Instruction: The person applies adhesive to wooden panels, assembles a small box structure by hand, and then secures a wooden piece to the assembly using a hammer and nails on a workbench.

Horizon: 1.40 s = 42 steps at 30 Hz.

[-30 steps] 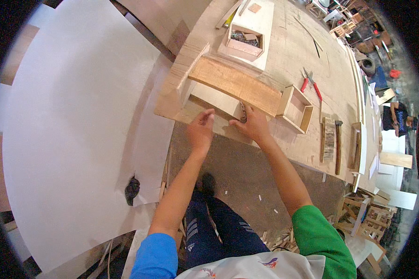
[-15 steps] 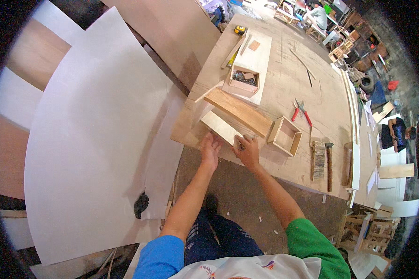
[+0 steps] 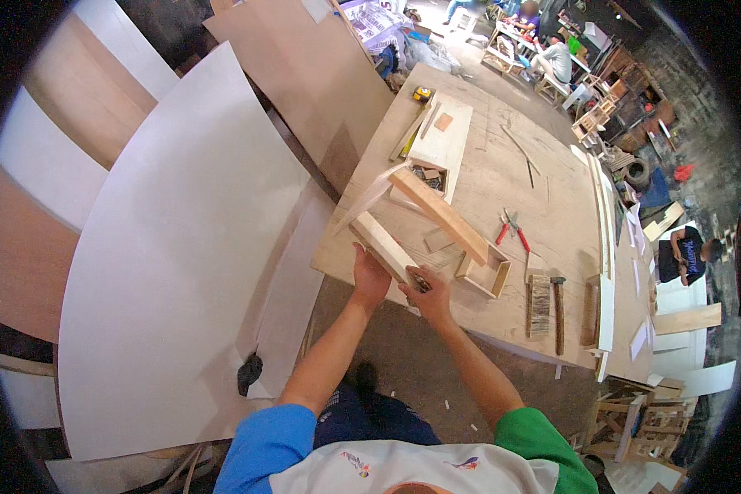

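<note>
A wooden frame of two long boards joined by a thin end piece is in both my hands at the table's near edge. Its near board (image 3: 381, 244) is pale, and its far board (image 3: 441, 216) is browner and raised over the table. My left hand (image 3: 371, 276) is closed on the near board towards its left end. At the right end, my right hand (image 3: 429, 295) grips the same board, with small dark bits by its fingers that I cannot make out. A small open wooden box (image 3: 496, 277) lies just beyond, partly covered by the far board.
On the table (image 3: 543, 218) lie red-handled pliers (image 3: 513, 233), a hammer (image 3: 558, 317), a rough wood block (image 3: 539, 306), a yellow tape measure (image 3: 422, 94) and a box of metal bits (image 3: 431, 175). A large white sheet (image 3: 173, 247) stands at left. People are at the far right.
The frame has been tilted, its far board rising and swinging over the small box. Both hands stay on the near board. My view has shifted slightly.
</note>
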### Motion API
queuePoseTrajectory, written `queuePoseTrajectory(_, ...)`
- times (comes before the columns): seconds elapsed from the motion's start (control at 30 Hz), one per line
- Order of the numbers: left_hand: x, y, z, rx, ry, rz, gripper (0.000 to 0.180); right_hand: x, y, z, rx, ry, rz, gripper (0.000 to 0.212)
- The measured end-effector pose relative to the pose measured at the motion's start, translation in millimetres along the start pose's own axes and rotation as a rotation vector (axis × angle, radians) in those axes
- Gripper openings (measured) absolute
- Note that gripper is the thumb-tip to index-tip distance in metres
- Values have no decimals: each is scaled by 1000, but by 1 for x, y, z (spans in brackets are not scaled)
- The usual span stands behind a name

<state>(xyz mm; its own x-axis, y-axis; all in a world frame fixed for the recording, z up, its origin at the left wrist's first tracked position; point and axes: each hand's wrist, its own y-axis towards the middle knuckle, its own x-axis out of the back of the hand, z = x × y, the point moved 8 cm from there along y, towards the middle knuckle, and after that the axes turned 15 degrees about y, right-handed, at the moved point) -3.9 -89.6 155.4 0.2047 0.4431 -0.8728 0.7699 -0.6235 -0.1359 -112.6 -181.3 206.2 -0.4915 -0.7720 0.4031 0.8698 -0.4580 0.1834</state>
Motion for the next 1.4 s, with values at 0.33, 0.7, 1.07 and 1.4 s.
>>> queuePoseTrajectory(0.33,-97,-11,-56,-77,-158,227,27,28,-29,114,-36,222,7,43)
queuePoseTrajectory(0.7,-170,-44,-95,-50,76,82,40,63,-44,203,172,341,-124,34)
queuePoseTrajectory(1.07,-94,-23,-75,-143,454,-349,63,32,-26,120,13,299,128,28)
queuePoseTrajectory(1.4,-35,9,-44,-105,1090,-679,64,1,-15,-5,-364,774,162,33)
